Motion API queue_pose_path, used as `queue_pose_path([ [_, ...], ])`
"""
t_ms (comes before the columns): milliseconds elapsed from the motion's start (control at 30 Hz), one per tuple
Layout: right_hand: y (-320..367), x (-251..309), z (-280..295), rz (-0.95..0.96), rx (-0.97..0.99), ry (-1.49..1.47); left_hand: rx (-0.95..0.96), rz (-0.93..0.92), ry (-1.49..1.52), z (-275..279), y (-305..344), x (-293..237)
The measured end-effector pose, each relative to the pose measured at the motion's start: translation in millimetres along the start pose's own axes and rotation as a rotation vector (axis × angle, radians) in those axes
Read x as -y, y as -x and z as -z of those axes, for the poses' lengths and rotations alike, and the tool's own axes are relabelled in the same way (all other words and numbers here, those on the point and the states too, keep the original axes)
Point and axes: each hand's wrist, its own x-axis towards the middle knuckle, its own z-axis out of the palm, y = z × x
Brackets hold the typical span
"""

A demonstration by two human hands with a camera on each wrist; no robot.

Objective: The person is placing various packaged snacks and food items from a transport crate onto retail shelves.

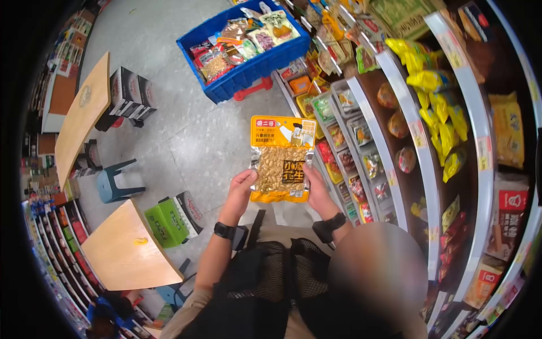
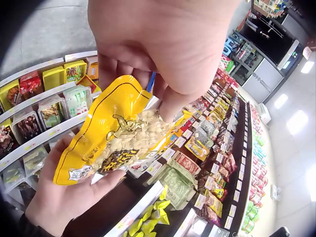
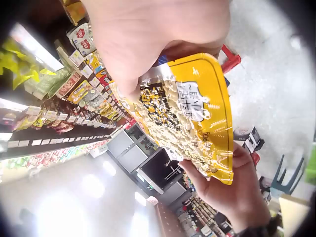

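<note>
A yellow packet of peanuts (image 1: 280, 161) with a clear window is held upright, front towards the head camera, between two hands. My left hand (image 1: 240, 191) pinches its left edge, thumb on the front. On the opposite edge my right hand (image 1: 319, 192) grips it the same way. In the left wrist view the left hand (image 2: 163, 49) is close above the packet (image 2: 133, 133), with the right hand (image 2: 74, 190) at the far edge. The right wrist view has the right hand (image 3: 158, 39) over the packet (image 3: 197, 108) and the left hand (image 3: 229, 190) beyond.
A blue crate (image 1: 243, 70) full of snack packets stands ahead on a red base. Shelves (image 1: 406, 130) of packaged snacks run along the right. On the left are wooden tables (image 1: 127, 248), a blue-grey stool (image 1: 117, 182) and a green box (image 1: 167, 222). A person crouches or sits at the lower left.
</note>
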Motion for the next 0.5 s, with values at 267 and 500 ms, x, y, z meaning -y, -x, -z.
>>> queue_pose_path([
  [267,59,-5,55,-0.079,0.133,0.441,-0.088,-0.036,0.127,-34,29,16],
  [500,27,-15,-16,-0.102,0.232,0.612,-0.094,-0.175,0.068,14,29,-26],
])
